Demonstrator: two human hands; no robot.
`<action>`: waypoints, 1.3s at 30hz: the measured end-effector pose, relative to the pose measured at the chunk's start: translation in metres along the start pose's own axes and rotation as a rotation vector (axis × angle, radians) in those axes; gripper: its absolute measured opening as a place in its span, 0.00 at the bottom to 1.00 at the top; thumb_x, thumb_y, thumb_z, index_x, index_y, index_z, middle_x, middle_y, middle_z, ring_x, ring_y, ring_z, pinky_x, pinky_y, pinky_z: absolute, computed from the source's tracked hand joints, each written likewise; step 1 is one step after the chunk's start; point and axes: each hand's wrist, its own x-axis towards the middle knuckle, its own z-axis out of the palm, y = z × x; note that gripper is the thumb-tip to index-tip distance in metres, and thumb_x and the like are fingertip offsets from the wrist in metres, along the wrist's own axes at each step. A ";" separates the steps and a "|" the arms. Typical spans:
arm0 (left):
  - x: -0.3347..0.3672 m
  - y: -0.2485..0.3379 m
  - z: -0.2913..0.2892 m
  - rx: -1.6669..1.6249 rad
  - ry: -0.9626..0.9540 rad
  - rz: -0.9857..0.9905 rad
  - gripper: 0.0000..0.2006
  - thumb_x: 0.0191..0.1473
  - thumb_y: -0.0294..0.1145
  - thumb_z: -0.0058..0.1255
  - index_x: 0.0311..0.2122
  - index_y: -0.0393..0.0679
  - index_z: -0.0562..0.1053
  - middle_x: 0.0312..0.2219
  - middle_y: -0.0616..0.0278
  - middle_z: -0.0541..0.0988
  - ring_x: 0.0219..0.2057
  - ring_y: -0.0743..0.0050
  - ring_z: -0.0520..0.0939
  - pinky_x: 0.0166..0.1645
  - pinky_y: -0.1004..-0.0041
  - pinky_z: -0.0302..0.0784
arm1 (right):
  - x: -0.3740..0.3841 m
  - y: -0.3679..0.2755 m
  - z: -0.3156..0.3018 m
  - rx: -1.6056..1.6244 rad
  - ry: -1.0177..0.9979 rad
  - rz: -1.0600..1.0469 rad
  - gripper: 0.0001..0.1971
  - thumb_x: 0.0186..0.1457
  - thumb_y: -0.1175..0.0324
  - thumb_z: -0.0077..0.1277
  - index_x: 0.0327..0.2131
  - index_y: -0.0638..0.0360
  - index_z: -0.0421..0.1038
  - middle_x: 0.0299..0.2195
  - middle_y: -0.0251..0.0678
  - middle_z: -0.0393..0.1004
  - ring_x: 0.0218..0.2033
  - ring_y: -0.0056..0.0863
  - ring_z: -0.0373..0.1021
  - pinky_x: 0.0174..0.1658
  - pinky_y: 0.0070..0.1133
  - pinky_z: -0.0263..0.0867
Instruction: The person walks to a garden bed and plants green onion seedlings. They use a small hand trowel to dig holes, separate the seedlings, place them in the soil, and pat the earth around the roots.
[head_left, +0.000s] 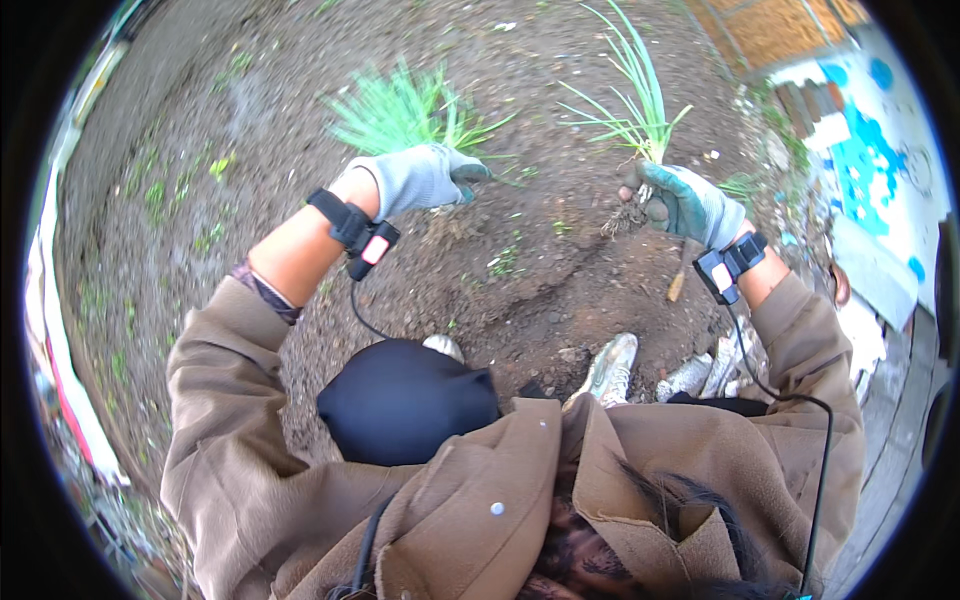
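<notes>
My left hand point(425, 180), in a grey glove, is closed around a thick bunch of green onions point(395, 110). Their leaves fan out beyond the hand, and pale roots hang below it. To the right, my right hand point(695, 205), in a grey and green glove, grips a smaller clump of green onions point(645, 105) near its base. The leaves stand upward, and soil clings to the roots point(625, 217) under the fingers. Bare soil point(530, 230) lies between the two hands, which are well apart.
A tool with a wooden handle point(676, 288) lies on the soil below my right hand. My shoe point(613, 368) stands beside crumpled whitish pieces point(710, 372). Small weeds point(155, 200) dot the left ground. A blue-and-white sheet point(870, 150) and bricks point(765, 30) border the right.
</notes>
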 end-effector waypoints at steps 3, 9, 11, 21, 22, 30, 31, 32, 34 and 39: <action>0.038 0.069 -0.043 -0.055 -0.100 -0.087 0.21 0.54 0.35 0.54 0.55 0.48 0.75 0.47 0.59 0.82 0.47 0.68 0.81 0.54 0.70 0.75 | -0.043 -0.018 -0.014 0.028 -0.019 -0.070 0.14 0.64 0.57 0.50 0.46 0.56 0.73 0.44 0.32 0.79 0.22 0.08 0.62 0.23 0.10 0.58; 0.123 0.172 0.003 -0.717 -0.138 0.097 0.33 0.58 0.44 0.56 0.64 0.37 0.61 0.50 0.63 0.74 0.49 0.75 0.75 0.54 0.68 0.75 | -0.069 -0.008 -0.041 0.114 0.016 -0.162 0.20 0.65 0.61 0.49 0.58 0.54 0.66 0.35 0.25 0.77 0.18 0.09 0.49 0.21 0.11 0.48; 0.144 0.184 0.048 -0.961 -0.154 0.046 0.33 0.59 0.45 0.54 0.65 0.41 0.60 0.52 0.66 0.71 0.50 0.79 0.73 0.55 0.69 0.73 | -0.057 0.007 -0.049 0.084 0.193 -0.167 0.16 0.64 0.57 0.51 0.50 0.54 0.71 0.23 0.18 0.61 0.17 0.08 0.51 0.19 0.13 0.46; 0.184 0.148 0.202 -1.440 0.110 -0.332 0.12 0.63 0.31 0.50 0.51 0.51 0.71 0.34 0.72 0.76 0.33 0.81 0.78 0.38 0.72 0.80 | 0.007 0.101 -0.120 -0.393 0.185 -0.041 0.25 0.61 0.42 0.48 0.44 0.55 0.77 0.25 0.36 0.75 0.23 0.24 0.71 0.27 0.24 0.68; 0.186 0.146 0.207 -1.469 0.095 -0.308 0.12 0.63 0.31 0.49 0.51 0.51 0.71 0.34 0.72 0.76 0.33 0.80 0.78 0.38 0.72 0.80 | 0.009 0.111 -0.126 -0.344 0.132 -0.026 0.26 0.61 0.42 0.48 0.45 0.55 0.76 0.25 0.36 0.76 0.24 0.25 0.72 0.28 0.24 0.69; 0.216 0.140 0.228 -1.298 -0.027 -0.509 0.12 0.62 0.32 0.52 0.51 0.51 0.71 0.36 0.71 0.79 0.35 0.77 0.80 0.37 0.72 0.79 | 0.031 0.193 -0.142 -0.128 0.059 -0.074 0.21 0.54 0.61 0.61 0.50 0.58 0.74 0.39 0.32 0.79 0.34 0.21 0.74 0.38 0.23 0.72; 0.220 0.140 0.233 -1.274 0.014 -0.606 0.12 0.61 0.32 0.53 0.50 0.50 0.71 0.36 0.70 0.79 0.35 0.76 0.81 0.37 0.72 0.79 | 0.033 0.202 -0.144 -0.137 0.077 -0.096 0.22 0.53 0.61 0.62 0.50 0.58 0.75 0.40 0.32 0.79 0.35 0.21 0.73 0.38 0.22 0.72; 0.222 0.138 0.235 -1.293 -0.015 -0.613 0.13 0.61 0.32 0.54 0.50 0.48 0.71 0.36 0.68 0.80 0.33 0.75 0.81 0.35 0.71 0.79 | 0.038 0.210 -0.143 -0.125 0.069 -0.115 0.19 0.53 0.64 0.63 0.48 0.58 0.74 0.36 0.29 0.77 0.32 0.18 0.72 0.32 0.18 0.69; 0.226 0.138 0.240 -1.221 -0.064 -0.592 0.13 0.60 0.31 0.54 0.50 0.47 0.71 0.37 0.67 0.80 0.35 0.74 0.82 0.37 0.70 0.80 | 0.043 0.225 -0.145 -0.053 0.083 -0.164 0.19 0.52 0.66 0.63 0.47 0.59 0.74 0.35 0.29 0.77 0.32 0.18 0.72 0.32 0.19 0.68; 0.223 0.140 0.243 -1.365 -0.142 -0.429 0.18 0.61 0.29 0.51 0.55 0.43 0.68 0.47 0.60 0.78 0.46 0.67 0.81 0.46 0.66 0.78 | 0.045 0.253 -0.152 0.244 0.109 -0.200 0.19 0.51 0.68 0.63 0.47 0.57 0.75 0.35 0.27 0.78 0.31 0.15 0.73 0.32 0.17 0.69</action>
